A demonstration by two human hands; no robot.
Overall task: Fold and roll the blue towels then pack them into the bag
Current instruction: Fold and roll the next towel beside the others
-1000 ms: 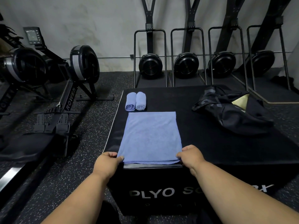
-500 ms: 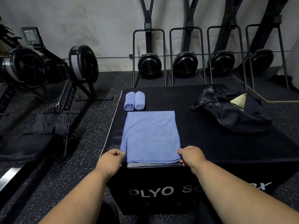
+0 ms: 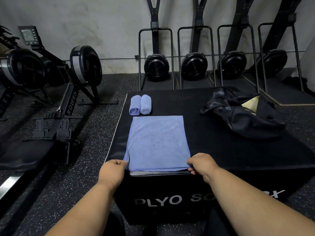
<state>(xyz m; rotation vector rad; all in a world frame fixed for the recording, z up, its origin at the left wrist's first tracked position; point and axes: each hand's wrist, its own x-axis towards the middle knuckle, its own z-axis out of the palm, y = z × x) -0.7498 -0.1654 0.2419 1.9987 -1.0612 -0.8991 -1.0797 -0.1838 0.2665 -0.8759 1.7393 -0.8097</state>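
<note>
The folded blue towel (image 3: 157, 143) lies flat on the black plyo box (image 3: 221, 150), its long side running straight away from the person toward two rolled towels (image 3: 140, 105) that sit side by side just past its far edge. Both hands pinch its near corners — the left hand (image 3: 113, 170) on the left corner, the right hand (image 3: 202, 165) on the right, equally near. I think rolling comes next — forward, away from the hands, with the black bag (image 3: 242, 114) waiting far off on the right.

black plyo box (image 3: 213, 150) | flat blue towel (image 3: 157, 142) | two rolled towels (image 3: 140, 104) | dark bag (image 3: 242, 114)
</note>
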